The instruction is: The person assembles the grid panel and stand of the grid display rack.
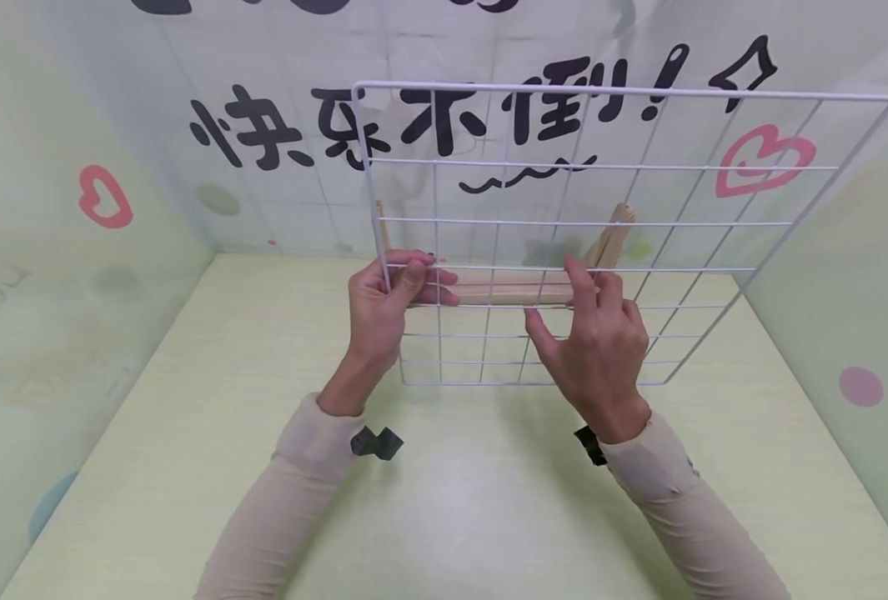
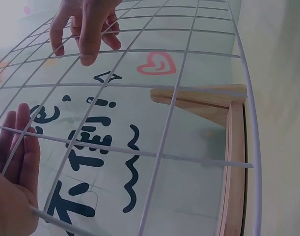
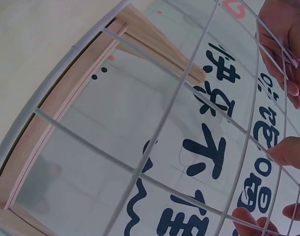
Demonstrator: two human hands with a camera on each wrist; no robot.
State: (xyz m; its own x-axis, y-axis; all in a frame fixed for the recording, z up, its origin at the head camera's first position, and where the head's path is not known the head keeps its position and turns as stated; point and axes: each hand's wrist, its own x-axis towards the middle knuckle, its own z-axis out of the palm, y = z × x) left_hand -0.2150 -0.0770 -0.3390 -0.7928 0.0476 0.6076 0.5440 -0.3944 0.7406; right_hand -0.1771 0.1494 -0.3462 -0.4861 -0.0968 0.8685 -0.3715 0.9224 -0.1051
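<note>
Your left hand [image 1: 383, 308] grips the grid [image 1: 556, 222] at its left edge: the thumb lies on the near side of the wires, the fingers behind them. Your right hand [image 1: 597, 342] is at the lower right part of the grid, with the thumb and index finger spread and bent, their tips at the wires. You cannot tell whether it grasps a wire or only touches the mesh.

The grid is a flat rectangular panel of thin, straight white wires crossing at right angles, bordered by a thicker rod with rounded corners. It stands in front of you at an angle above the table [image 1: 451, 500], its top rod nearest the head camera.

Behind the lower wires is the frame [image 1: 514, 294], made of pale wood with fine, straight grain. It has a long, straight bar with lengthwise lines. At each end, an arm projects from the bar; the right arm shows a wedge of slats with rounded tips. You cannot tell whether grid and frame touch.

The table has a smooth, pale yellow-green surface. The wall [image 1: 301, 233] is pale and lightly creased, printed with bold black lettering [image 1: 442, 133] and pink outline hearts. Your sleeves [image 1: 263, 508] are pale cloth, with a dark angular block [image 1: 376, 443] at each cuff.
</note>
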